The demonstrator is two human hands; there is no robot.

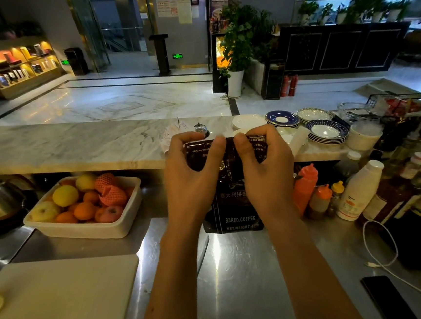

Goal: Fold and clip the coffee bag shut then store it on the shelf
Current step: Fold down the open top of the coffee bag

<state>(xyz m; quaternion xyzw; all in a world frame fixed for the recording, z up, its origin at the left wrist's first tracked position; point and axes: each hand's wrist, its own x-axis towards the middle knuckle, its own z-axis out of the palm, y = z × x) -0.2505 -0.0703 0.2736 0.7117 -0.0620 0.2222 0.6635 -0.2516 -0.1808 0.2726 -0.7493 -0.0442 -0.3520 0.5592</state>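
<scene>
A dark coffee bag (234, 208) with white lettering stands upright on the steel counter in front of me. My left hand (193, 176) grips the left part of its top edge, thumb on the near side. My right hand (263, 170) grips the right part of the same edge in the same way. The top strip of the bag is bent over toward me between my thumbs, which nearly touch. No clip shows in view.
A white tub of fruit (88, 231) sits to the left, a white cutting board (64, 299) near left. Sauce bottles (306, 189) and a white bottle (359, 189) crowd the right. Stacked plates (326, 131) rest on the marble ledge (63, 146) behind. A phone (387, 296) and cable lie near right.
</scene>
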